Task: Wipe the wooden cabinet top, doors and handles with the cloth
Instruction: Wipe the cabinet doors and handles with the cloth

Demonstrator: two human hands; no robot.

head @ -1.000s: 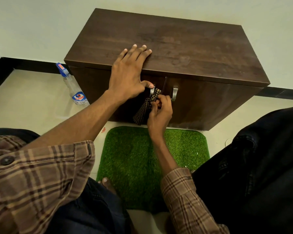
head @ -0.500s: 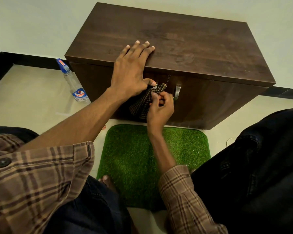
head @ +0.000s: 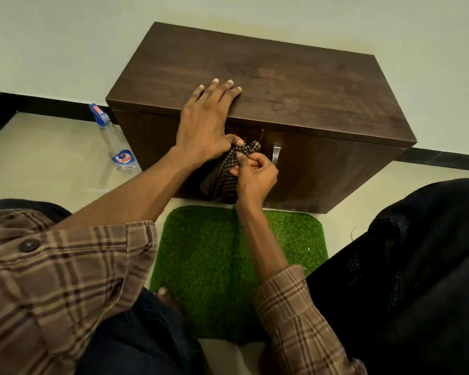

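Pinching the checked cloth [head: 222, 174] against the cabinet [head: 282, 85] door front, right hand [head: 255, 174] bunches it; the cloth hangs lengthwise downward below the knuckles. Left hand [head: 203, 125] lies flat-fingered over the top edge just above. Spray bottle [head: 114, 139] stands upright left of it; contents unclear.

I see a dark brown wooden cabinet [head: 268, 85] against the far wall, doors shut, a metal handle [head: 276, 155] on its right door, a checked cloth [head: 222, 174] bunched over the left door's handle
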